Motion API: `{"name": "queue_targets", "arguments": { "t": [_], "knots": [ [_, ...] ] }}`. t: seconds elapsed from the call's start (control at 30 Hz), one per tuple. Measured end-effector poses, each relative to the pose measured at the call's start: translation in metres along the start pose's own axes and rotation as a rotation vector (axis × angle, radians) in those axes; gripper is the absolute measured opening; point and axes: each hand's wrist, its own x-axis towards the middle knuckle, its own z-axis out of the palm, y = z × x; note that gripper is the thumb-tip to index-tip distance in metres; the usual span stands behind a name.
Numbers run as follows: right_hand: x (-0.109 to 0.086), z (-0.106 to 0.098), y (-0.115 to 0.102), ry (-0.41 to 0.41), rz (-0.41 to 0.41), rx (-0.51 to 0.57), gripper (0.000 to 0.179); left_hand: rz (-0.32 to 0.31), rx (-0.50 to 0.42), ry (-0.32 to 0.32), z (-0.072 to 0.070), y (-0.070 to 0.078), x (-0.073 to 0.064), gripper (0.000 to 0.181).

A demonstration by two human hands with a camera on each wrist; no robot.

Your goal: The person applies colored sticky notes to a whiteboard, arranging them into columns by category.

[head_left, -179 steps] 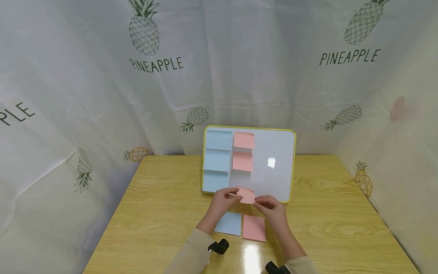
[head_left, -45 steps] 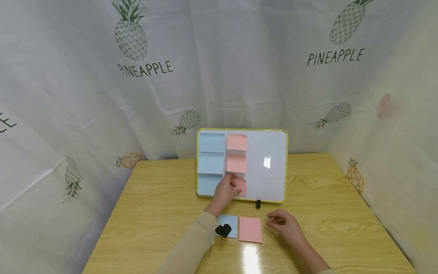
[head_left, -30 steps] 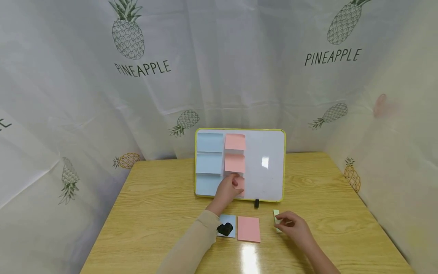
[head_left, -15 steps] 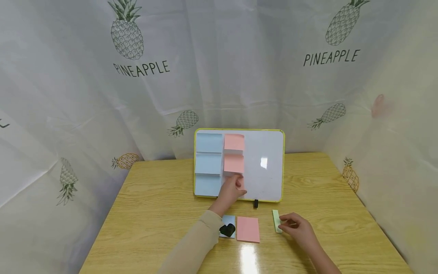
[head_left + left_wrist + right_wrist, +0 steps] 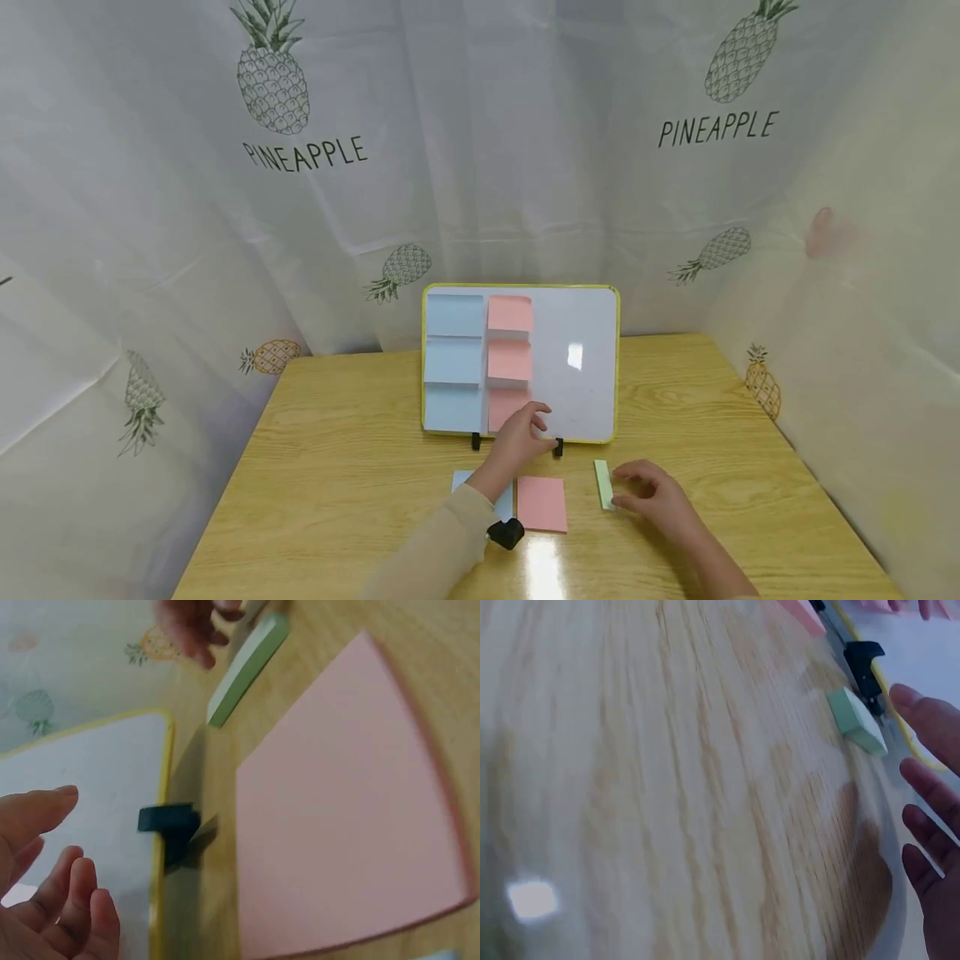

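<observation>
My left hand [image 5: 521, 442] hovers in front of the whiteboard's lower edge, fingers loosely bent and holding nothing, just off the lowest pink sticky note [image 5: 507, 408]. That note is partly hidden behind the hand. The whiteboard [image 5: 573, 400], yellow-rimmed, carries a column of blue sticky notes [image 5: 453, 360] at left and a column of pink ones [image 5: 510, 361] beside it. My right hand [image 5: 660, 500] is beside a narrow pale green block [image 5: 603, 485], which looks like a sticky note pad. Its fingers are relaxed, and the right wrist view shows a gap between them and the block [image 5: 855, 721].
A pink sticky note pad [image 5: 542, 504] lies on the wooden table [image 5: 337, 467]. Left of it is a blue pad [image 5: 505, 504], partly under the left forearm. Black feet [image 5: 558, 447] support the board. A pineapple-print curtain [image 5: 525, 167] hangs behind.
Both hands held a pink note earlier; the left then pressed it low on the board and has now come away rightward. The green block has appeared on the table by the right hand, which released it.
</observation>
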Motion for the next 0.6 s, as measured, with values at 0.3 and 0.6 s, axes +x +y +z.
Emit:
{"name": "queue_targets", "arguments": {
  "t": [0.3,0.6],
  "knots": [
    [0.013,-0.001,0.015,-0.05,-0.227,-0.19,0.059,0.045,-0.002,-0.105,0.037,-0.007,-0.023,0.04],
    [0.017,0.004,0.018,-0.101,-0.256,-0.189,0.059,0.017,0.131,-0.134,0.05,-0.019,-0.032,0.039]
  ]
}}
